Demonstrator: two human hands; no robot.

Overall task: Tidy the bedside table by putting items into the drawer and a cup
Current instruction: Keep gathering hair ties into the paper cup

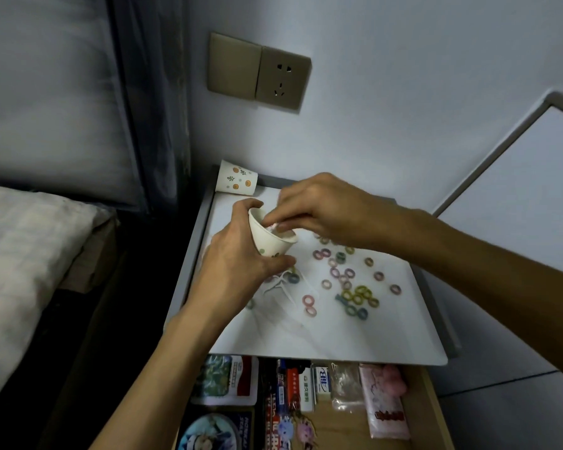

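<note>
This is looking like a bedroom in a home: a pale quilted mattress (20, 254) is lying at the left, a padded grey headboard (46, 92) is rising behind it, and a white-topped grey bedside table (354, 339) is standing beside it under a bronze wall socket plate (283, 79) (its wooden drawer (439, 417) is hanging open, holding small personal packets (345, 384)).

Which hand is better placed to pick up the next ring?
Right, probably. The left hand grips the cup, tilted toward the right hand, which is at its mouth; the rings lie scattered close by that hand.
</note>
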